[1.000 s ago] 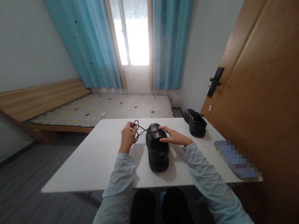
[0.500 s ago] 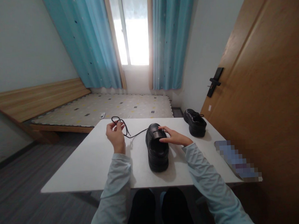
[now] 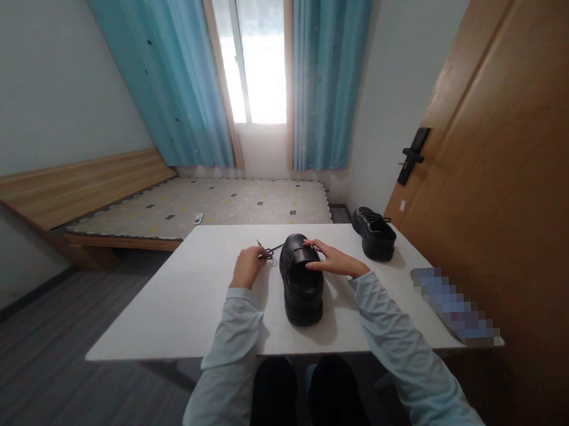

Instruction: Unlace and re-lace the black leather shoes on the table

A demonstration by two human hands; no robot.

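A black shoe (image 3: 303, 308) stands on the white table (image 3: 175, 308) in front of me, its heel toward me. My right hand (image 3: 335, 260) reaches in from the right and grips the shoe at its tongue, thumb near the opening and fingers on the upper. Just left of the toe, my left hand (image 3: 250, 265) is closed on a black shoelace (image 3: 269, 254). The lace is gathered in a small loop at the fingertips, and a short stretch runs from there to the shoe.
A second black shoe (image 3: 379, 241) with laces stands at the table's far right. A blurred bluish flat item (image 3: 454, 306) lies along the right edge. Beyond the table is a bed (image 3: 236, 203) with a small white device (image 3: 198, 219) on it. A wooden door (image 3: 502, 182) rises at right.
My left hand has moved right and closer to the shoe, bringing the lace with it. The lace's large raised loop is now bunched up. My right hand stays on the shoe.
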